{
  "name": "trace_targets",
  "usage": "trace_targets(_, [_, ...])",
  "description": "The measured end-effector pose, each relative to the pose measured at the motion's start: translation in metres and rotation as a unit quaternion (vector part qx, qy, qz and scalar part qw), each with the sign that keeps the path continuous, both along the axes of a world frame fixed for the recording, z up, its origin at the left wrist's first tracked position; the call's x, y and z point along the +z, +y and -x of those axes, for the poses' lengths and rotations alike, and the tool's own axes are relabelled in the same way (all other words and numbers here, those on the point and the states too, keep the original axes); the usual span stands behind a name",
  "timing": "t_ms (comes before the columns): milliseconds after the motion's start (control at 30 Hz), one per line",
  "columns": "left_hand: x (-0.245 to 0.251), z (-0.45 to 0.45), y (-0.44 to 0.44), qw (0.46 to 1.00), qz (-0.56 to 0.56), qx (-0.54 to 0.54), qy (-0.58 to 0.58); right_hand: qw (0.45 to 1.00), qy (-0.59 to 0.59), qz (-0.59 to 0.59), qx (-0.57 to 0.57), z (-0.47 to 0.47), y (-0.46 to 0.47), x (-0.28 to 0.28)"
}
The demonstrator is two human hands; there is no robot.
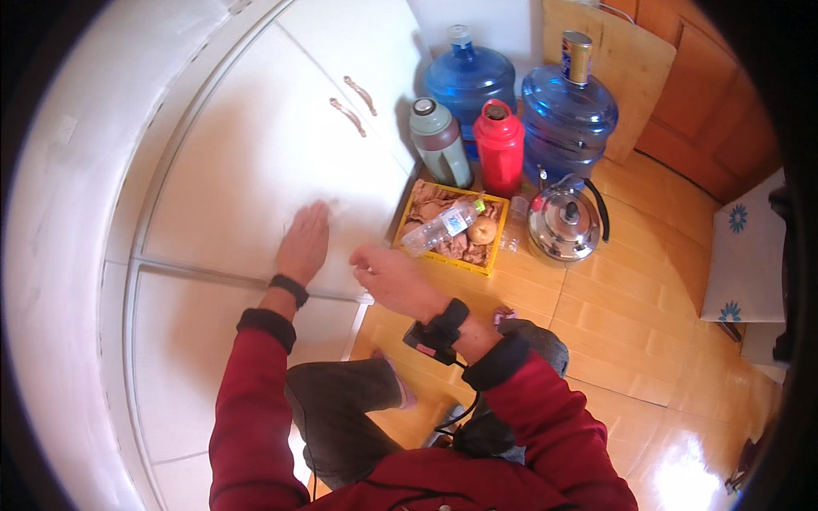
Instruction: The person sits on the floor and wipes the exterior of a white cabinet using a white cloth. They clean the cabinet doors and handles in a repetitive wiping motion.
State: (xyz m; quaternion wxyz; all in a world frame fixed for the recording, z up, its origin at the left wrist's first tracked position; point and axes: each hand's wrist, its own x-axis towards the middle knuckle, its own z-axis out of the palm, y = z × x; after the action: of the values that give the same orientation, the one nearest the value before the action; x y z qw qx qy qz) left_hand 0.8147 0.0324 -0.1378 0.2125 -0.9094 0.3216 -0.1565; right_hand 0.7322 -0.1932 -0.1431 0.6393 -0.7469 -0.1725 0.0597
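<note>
My left hand (305, 244) lies flat with its fingers stretched out against the white cabinet door (223, 160). A small pale patch shows beside its fingertips; what may lie under the palm is hidden. To its right, my right hand (397, 278) hovers near the cabinet's edge, its fingers loosely bent and its palm turned out of sight. Just beyond that hand stands a yellow plastic crate (447, 260), holding crumpled brown paper (429, 203), a round pale-brown fruit or vegetable (482, 230) and a clear plastic bottle (434, 231) with a green cap, lying across the top.
Behind the crate stand a grey-green thermos flask (438, 144), a red thermos flask (499, 150) and two blue water-cooler bottles (470, 76), one topped by a gold can (576, 57). A steel kettle (565, 223) sits on the wooden floor (620, 294). Two metal handles (348, 117) project from the cabinet.
</note>
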Motion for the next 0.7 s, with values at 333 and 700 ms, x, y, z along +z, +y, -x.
trace_targets(333, [0.042, -0.089, -0.037, 0.984, -0.013, 0.054, -0.171, 1.0, 0.008, 0.002, 0.019, 0.006, 0.015, 0.004])
trace_targets(700, [-0.168, -0.201, -0.038, 0.97, 0.176, 0.026, 0.168, 0.982, 0.068, -0.119, -0.129, -0.014, 0.046, -0.016])
